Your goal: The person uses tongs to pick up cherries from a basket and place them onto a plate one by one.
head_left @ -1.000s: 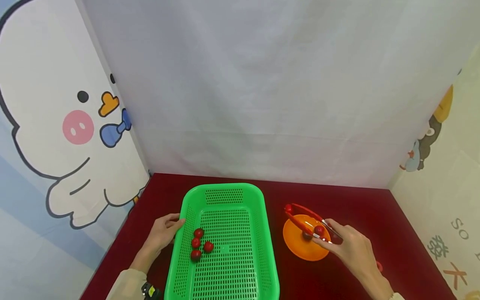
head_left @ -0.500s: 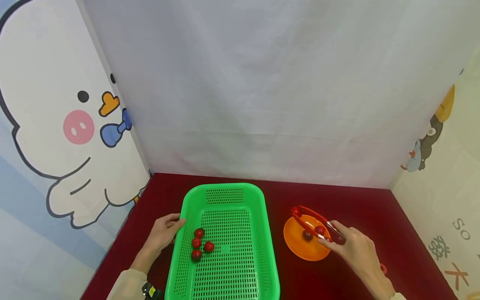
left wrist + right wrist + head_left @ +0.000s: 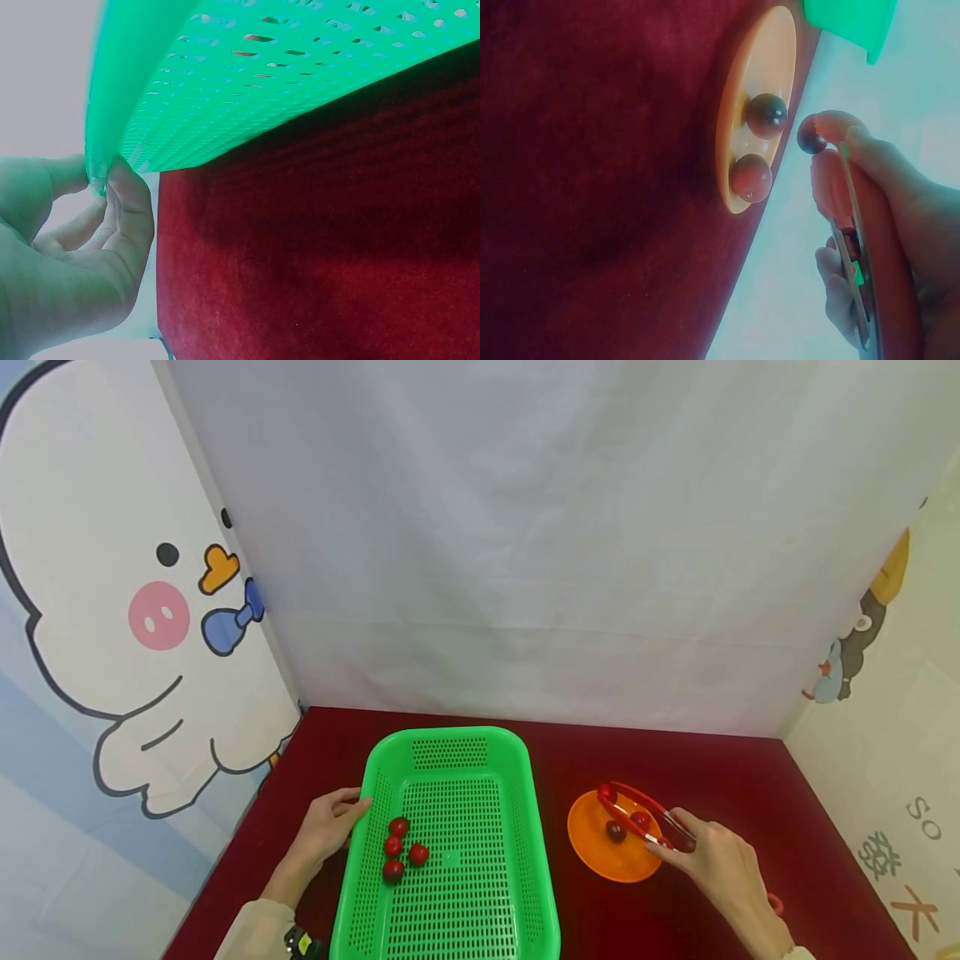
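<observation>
My left hand [image 3: 327,829] pinches the left rim of a green perforated plastic basket [image 3: 534,827], thumb on one side and fingers on the other in the left wrist view. Inside the basket, at its left, lie several cherry tomatoes [image 3: 393,846]. Red-tipped tongs [image 3: 641,797] are in my right hand [image 3: 722,864], and their tips grip a cherry tomato [image 3: 808,135] above the far part of an orange plate [image 3: 611,860]. On that plate sit a dark red tomato [image 3: 766,116] and a brighter red one [image 3: 751,178].
A dark red cloth [image 3: 600,918] covers the table. Behind it hangs a pale curtain [image 3: 525,568], with printed panels at both sides. The plate stands right of the basket with a narrow gap between them. A red ring-shaped piece [image 3: 775,904] shows beside my right wrist.
My right hand and the tongs have shifted right and slightly nearer, carrying the gripped tomato from the plate's far left edge to above the plate. My left hand stays on the basket rim.
</observation>
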Available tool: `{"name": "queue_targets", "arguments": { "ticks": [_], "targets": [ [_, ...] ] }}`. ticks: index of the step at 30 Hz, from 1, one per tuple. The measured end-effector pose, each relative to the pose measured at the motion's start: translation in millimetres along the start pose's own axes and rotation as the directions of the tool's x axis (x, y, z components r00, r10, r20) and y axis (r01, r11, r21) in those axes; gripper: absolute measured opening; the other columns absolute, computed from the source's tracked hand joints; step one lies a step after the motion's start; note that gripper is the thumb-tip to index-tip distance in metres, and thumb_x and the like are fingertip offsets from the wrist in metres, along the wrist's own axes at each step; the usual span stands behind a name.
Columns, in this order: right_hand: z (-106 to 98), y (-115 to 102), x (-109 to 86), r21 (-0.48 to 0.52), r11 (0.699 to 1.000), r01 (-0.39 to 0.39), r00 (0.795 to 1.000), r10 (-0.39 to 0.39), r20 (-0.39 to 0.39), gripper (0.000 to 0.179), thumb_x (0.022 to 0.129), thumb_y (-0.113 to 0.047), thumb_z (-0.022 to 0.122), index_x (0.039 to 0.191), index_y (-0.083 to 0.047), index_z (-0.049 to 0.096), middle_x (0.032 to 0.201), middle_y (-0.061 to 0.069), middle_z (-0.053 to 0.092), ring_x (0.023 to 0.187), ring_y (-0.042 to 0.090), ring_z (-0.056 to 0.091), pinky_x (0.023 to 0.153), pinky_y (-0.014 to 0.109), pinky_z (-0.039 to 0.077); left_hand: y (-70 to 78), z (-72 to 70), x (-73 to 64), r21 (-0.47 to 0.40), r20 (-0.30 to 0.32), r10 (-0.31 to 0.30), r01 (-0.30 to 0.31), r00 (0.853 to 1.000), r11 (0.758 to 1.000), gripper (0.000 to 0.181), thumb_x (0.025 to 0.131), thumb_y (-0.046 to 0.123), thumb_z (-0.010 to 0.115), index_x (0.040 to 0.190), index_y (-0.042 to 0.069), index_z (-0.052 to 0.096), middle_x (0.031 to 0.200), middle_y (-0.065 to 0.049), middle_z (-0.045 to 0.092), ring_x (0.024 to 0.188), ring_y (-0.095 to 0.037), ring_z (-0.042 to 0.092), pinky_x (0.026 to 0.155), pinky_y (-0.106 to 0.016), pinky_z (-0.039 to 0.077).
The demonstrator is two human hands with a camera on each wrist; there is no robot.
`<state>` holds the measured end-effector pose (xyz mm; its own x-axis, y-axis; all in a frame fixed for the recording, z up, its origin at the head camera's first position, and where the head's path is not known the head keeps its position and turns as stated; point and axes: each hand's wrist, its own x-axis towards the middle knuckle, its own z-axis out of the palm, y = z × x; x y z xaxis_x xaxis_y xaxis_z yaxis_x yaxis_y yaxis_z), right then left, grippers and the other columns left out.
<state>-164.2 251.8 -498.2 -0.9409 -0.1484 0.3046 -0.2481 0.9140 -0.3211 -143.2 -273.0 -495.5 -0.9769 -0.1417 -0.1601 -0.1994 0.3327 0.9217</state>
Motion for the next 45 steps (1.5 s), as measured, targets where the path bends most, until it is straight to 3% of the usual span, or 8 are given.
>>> {"name": "queue_targets", "arguments": {
  "ticks": [14,23,32,45],
  "targets": [
    [-2.2,6.0,4.9,0.007,0.999,-0.041,0.997,0.041,0.067,0.049,0.078,-0.042,0.09,0.106,-0.006,0.074,0.059,-0.006,0.045,0.054,0.014,0.037,0.047,0.027,0.035,-1.2,0.1,0.4,0.01,-0.005,-0.004,0.004,1.0,1.0,0.048,0.107,0.018,0.059,0.145,-0.01,0.049,0.12,-0.028,0.067,0.086,-0.025,0.072,0.07,-0.039,0.061],
    [-4.5,6.2,9.0,0.001,0.999,-0.032,0.995,0.032,0.095,0.039,0.077,-0.04,0.091,0.088,-0.009,0.071,0.056,-0.006,0.039,0.051,0.013,0.033,0.045,0.027,0.031,-0.5,0.2,1.3,0.018,0.002,-0.006,0.006,1.0,1.0,0.052,0.107,0.021,0.059,0.147,-0.01,0.047,0.125,-0.03,0.065,0.087,-0.025,0.071,0.069,-0.038,0.061],
    [-7.6,6.7,9.6,0.018,0.999,-0.042,0.991,0.04,0.128,0.049,0.078,-0.044,0.09,0.1,-0.003,0.075,0.058,-0.006,0.044,0.052,0.013,0.034,0.045,0.027,0.029,-0.3,0.3,2.0,0.012,0.001,-0.002,0.002,1.0,1.0,0.051,0.107,0.02,0.06,0.145,-0.011,0.048,0.119,-0.029,0.067,0.086,-0.026,0.071,0.068,-0.039,0.061],
    [-11.7,2.7,10.2,0.023,0.999,-0.032,0.992,0.029,0.121,0.05,0.078,-0.044,0.09,0.099,-0.003,0.074,0.057,-0.005,0.041,0.05,0.013,0.033,0.044,0.025,0.028,0.4,0.5,1.1,0.005,-0.008,-0.01,0.01,1.0,1.0,0.048,0.107,0.02,0.06,0.143,-0.01,0.051,0.117,-0.027,0.068,0.085,-0.025,0.072,0.067,-0.039,0.061]
  ]
}}
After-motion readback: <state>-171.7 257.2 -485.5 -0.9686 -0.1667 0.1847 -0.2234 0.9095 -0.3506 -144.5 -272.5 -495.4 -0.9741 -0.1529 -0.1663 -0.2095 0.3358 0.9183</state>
